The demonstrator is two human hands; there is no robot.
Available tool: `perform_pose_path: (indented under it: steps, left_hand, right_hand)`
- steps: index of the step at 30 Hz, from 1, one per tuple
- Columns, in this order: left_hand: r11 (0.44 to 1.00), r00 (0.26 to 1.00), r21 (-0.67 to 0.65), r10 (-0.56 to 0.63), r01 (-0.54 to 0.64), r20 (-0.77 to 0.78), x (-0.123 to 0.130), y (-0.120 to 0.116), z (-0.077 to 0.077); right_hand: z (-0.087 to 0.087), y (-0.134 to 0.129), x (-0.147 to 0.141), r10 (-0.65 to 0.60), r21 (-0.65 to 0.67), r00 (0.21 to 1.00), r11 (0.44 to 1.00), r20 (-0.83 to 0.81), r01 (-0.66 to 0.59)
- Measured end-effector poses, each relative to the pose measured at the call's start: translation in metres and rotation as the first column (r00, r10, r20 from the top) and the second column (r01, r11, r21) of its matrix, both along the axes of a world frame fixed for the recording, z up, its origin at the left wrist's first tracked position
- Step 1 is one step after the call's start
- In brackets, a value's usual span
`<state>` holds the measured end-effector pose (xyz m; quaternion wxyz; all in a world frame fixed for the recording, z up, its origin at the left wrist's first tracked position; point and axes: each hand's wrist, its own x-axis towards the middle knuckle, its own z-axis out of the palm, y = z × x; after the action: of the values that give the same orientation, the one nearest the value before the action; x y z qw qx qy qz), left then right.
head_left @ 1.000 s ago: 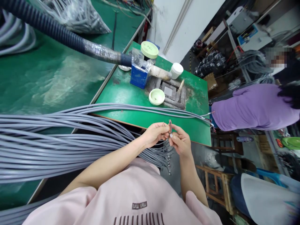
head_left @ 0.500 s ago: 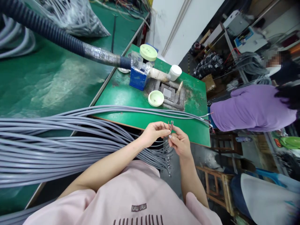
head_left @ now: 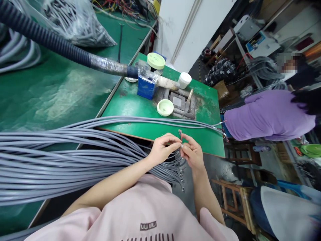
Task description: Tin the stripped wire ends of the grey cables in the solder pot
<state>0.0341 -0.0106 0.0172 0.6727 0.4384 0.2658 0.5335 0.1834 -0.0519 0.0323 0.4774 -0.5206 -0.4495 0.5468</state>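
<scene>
My left hand (head_left: pixel 163 147) and my right hand (head_left: pixel 193 153) meet in front of my chest, closed on the stripped end of a grey cable. Thin coloured wires (head_left: pixel 180 134) stick up in a gathered bunch between my fingertips. My right thumb and forefinger pinch the cable just below the wires, where a pale bit shows. The left thumb and fingers press at the base of the wires from the other side. Below my hands, many grey cables (head_left: pixel 100 160) run in from the left, their ends hanging off the table edge. Fingers partly hide the held cable.
A few grey cables (head_left: pixel 140 119) lie across the green table (head_left: pixel 125 107). Behind them stand a pale green bowl (head_left: pixel 165 107), a solder-pot-like heated block (head_left: pixel 178 101), a white cup (head_left: pixel 185 80) and a blue box (head_left: pixel 145 87) under a black hose (head_left: pixel 75 51). A person in purple (head_left: pixel 265 115) is at the right.
The coloured wires, spread apart before, now stand together in a tighter bunch. My left fingers have shifted slightly down and left. The right hand keeps its pinch.
</scene>
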Motion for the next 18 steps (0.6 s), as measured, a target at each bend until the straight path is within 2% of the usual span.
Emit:
perform_pose_path:
  steps: [3,6,8,11,18]
  left_hand:
    - [0.992,0.992,-0.090,-0.074,0.084,0.104,0.000,0.000,-0.002]
    - [0.953,0.969,-0.260,-0.095,0.154,0.226,0.004,-0.001,-0.002]
    - [0.927,0.958,-0.325,-0.099,0.187,0.269,0.006,0.000,-0.001]
    - [0.918,0.958,-0.341,-0.113,0.202,0.264,0.006,0.002,0.000]
    - [0.939,0.975,-0.284,-0.152,0.194,0.164,0.002,0.011,0.000]
  right_hand:
    - [0.001,0.000,0.000,0.016,0.001,1.000,1.000,-0.015,-0.016]
    - [0.002,-0.001,-0.002,0.022,0.000,0.999,1.000,-0.023,-0.022]
    - [0.002,-0.001,-0.002,0.031,-0.001,0.999,1.000,-0.032,-0.031]
    - [0.003,0.000,-0.002,0.044,-0.018,0.999,0.999,-0.022,-0.044]
    - [0.001,0.003,0.001,0.064,-0.038,0.998,0.997,0.021,-0.063]
